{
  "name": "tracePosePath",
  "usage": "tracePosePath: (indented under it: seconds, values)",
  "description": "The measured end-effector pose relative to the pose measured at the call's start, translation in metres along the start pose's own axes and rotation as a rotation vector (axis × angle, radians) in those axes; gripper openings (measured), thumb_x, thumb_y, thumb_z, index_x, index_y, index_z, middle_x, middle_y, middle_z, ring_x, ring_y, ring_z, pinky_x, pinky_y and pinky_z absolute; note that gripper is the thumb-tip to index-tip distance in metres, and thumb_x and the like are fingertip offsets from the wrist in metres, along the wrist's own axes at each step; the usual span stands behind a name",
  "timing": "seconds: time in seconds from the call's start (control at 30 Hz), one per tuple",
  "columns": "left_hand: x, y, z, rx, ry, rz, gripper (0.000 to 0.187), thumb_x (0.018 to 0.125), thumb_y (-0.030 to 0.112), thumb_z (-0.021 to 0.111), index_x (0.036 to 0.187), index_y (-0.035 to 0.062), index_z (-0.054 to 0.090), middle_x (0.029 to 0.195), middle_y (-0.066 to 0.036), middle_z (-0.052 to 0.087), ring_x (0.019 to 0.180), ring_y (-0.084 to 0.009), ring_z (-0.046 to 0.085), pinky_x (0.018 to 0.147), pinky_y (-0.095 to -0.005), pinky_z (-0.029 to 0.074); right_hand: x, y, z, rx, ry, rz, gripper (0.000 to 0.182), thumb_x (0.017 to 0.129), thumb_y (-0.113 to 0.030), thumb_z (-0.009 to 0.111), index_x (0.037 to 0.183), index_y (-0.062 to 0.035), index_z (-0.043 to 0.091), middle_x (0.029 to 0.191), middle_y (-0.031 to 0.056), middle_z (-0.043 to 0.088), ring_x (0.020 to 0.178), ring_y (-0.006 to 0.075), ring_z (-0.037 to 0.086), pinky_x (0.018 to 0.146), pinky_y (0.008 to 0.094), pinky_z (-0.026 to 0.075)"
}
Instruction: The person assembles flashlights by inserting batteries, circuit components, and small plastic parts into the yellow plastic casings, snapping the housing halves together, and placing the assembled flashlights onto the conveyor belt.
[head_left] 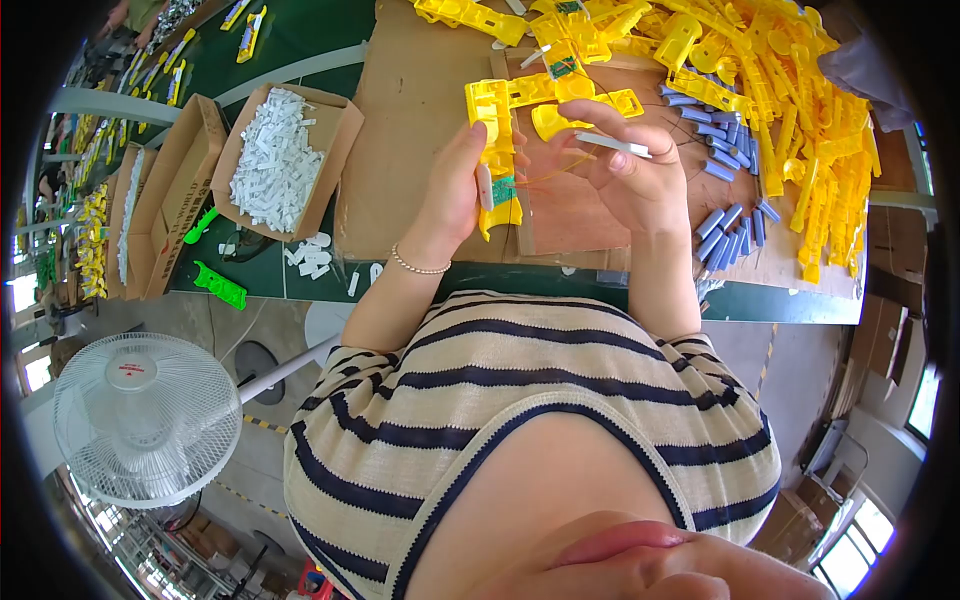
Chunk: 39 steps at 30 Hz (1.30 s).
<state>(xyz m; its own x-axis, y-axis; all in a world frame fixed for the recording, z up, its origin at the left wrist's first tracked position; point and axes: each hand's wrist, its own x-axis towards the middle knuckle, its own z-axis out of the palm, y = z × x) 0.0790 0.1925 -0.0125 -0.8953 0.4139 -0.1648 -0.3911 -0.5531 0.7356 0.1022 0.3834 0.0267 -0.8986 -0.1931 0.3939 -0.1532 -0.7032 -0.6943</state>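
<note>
My left hand (pixel 458 185) is wrapped round a long yellow plastic housing (pixel 490 105), held upright above the cardboard-covered bench. Near the housing's lower end sits a small green circuit board (pixel 503 191), with a small white part (pixel 486 186) beside my fingers. Thin wires (pixel 550 178) run from the board toward my right hand (pixel 635 185). Between that hand's thumb and fingers is a narrow white plastic strip (pixel 612 145). Just behind both hands lie more yellow housing pieces (pixel 535 90); one has another green board (pixel 565 67) and wires.
Yellow housings (pixel 815 165) pile up at the right, beside several blue cylinders (pixel 725 240). A cardboard box (pixel 340 140) of small white parts (pixel 275 160) stands at the left, near green plastic pieces (pixel 220 285) and loose white pieces (pixel 310 257). A fan (pixel 145 420) is below left.
</note>
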Motion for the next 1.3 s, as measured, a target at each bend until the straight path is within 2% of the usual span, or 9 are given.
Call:
tracePosePath:
  seconds: [0.1,0.2,0.4,0.6,0.7,0.9,1.0,1.2,1.3]
  values:
    - [-0.001,-0.003,0.002,0.022,-0.042,-0.016,0.037,0.1,0.034,0.035,0.121,0.005,0.047,0.102,-0.01,0.059,0.083,-0.0174,0.061,0.074,-0.0326,0.052,0.002,-0.005,-0.002,-0.053,-0.086,0.133,0.037,0.083,-0.006,0.067,0.119,-0.0072,0.061,0.104,0.0189,0.061,0.085,0.0268,0.063,0.063,0.0324,0.055]
    - [-0.002,-0.006,0.004,0.048,-0.078,0.021,0.038,0.1,0.033,0.034,0.124,0.0053,0.045,0.104,-0.009,0.058,0.085,-0.017,0.06,0.075,-0.0316,0.05,0.004,-0.007,0.01,-0.19,0.196,0.382,0.036,0.081,-0.008,0.07,0.113,0.0044,0.059,0.089,0.0134,0.063,0.067,0.0165,0.06,0.05,0.0254,0.05]
    - [-0.003,-0.01,0.0,0.363,-0.146,0.19,0.038,0.099,0.027,0.036,0.128,0.0038,0.043,0.106,-0.01,0.058,0.089,-0.0179,0.059,0.077,-0.0292,0.047,0.006,0.0,0.009,-0.357,0.342,0.528,0.022,0.084,-0.014,0.069,0.091,0.0019,0.056,0.07,0.0077,0.063,0.048,0.0102,0.052,0.045,0.0221,0.043]
    - [-0.008,-0.006,0.012,0.903,-0.173,0.425,0.044,0.093,0.017,0.044,0.132,-0.0012,0.038,0.12,-0.023,0.054,0.112,-0.0388,0.054,0.095,-0.0399,0.042,0.007,0.007,0.002,-0.213,0.396,0.498,0.019,0.088,-0.013,0.064,0.097,0.003,0.057,0.079,0.0108,0.063,0.053,0.0103,0.054,0.048,0.0203,0.046]
    - [-0.005,-0.008,0.008,1.034,-0.125,0.578,0.044,0.094,0.02,0.042,0.133,-0.0012,0.038,0.116,-0.021,0.057,0.108,-0.0351,0.057,0.091,-0.0383,0.044,0.007,0.005,0.007,-0.073,0.384,0.468,0.021,0.088,-0.01,0.064,0.101,0.0043,0.057,0.082,0.0107,0.064,0.065,0.0119,0.059,0.058,0.0215,0.049]
    - [-0.01,0.001,0.006,0.838,-0.165,0.343,0.047,0.097,0.027,0.039,0.134,-0.0014,0.038,0.11,-0.016,0.06,0.097,-0.0265,0.062,0.084,-0.0331,0.048,0.0,0.007,0.004,-0.117,0.283,0.322,0.019,0.085,-0.004,0.065,0.101,0.0032,0.059,0.086,0.0099,0.065,0.078,0.0161,0.062,0.068,0.0254,0.051]
    - [-0.015,0.0,0.007,0.747,-0.317,0.289,0.048,0.099,0.032,0.037,0.133,-0.0012,0.038,0.107,-0.007,0.055,0.086,-0.012,0.053,0.08,-0.0263,0.046,0.0,0.012,-0.008,-0.304,0.303,0.296,0.014,0.083,0.001,0.065,0.096,0.0048,0.059,0.084,0.0091,0.065,0.077,0.0155,0.063,0.07,0.0255,0.052]
    - [-0.014,0.001,0.013,0.773,-0.344,0.328,0.046,0.097,0.029,0.045,0.131,-0.0014,0.042,0.119,-0.016,0.055,0.109,-0.0274,0.056,0.094,-0.0353,0.042,0.001,0.018,-0.005,-0.48,0.386,0.139,0.021,0.084,0.001,0.065,0.103,0.0037,0.059,0.098,0.0108,0.065,0.086,0.0154,0.063,0.074,0.0255,0.052]
    - [-0.013,0.0,0.013,0.785,-0.284,0.34,0.045,0.093,0.024,0.056,0.129,-0.0005,0.044,0.121,-0.015,0.055,0.11,-0.0263,0.056,0.095,-0.0351,0.042,0.0,0.015,-0.001,-0.313,0.283,0.208,0.036,0.083,0.001,0.065,0.117,0.0054,0.054,0.11,0.0127,0.062,0.096,0.0171,0.062,0.083,0.0279,0.051]
